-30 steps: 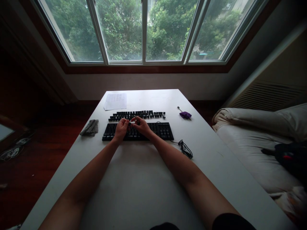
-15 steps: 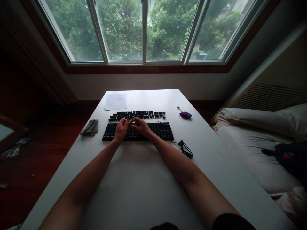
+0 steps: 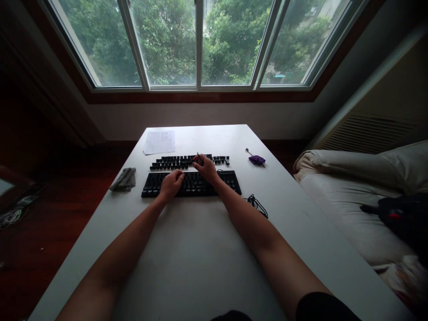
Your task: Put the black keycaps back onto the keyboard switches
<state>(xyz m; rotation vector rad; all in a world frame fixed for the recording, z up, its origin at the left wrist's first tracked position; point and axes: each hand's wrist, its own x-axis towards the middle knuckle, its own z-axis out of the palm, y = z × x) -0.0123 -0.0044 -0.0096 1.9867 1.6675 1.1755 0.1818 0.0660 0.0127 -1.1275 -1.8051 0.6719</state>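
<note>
A black keyboard (image 3: 197, 187) lies across the white table with its long side facing me. Behind it, loose black keycaps (image 3: 174, 160) stand in rows. My left hand (image 3: 171, 183) rests over the left-middle part of the keyboard, fingers curled together; anything inside them is hidden. My right hand (image 3: 206, 168) is above the keyboard's back edge, close to the keycap rows. Its fingers are closed on a thin dark tool (image 3: 199, 157) that points up and away; its exact kind is too small to make out.
A grey cloth (image 3: 123, 179) lies at the table's left edge, with a printed sheet (image 3: 159, 142) at the back left. Right of the keycaps are a purple cloth (image 3: 257, 160) and a small brush (image 3: 248, 151). The coiled cable (image 3: 257, 206) sits right of the keyboard.
My right hand has moved away from my left, rightward and toward the keycap rows, with the thin tool in it. My left hand stays over the keyboard, slightly lower.
</note>
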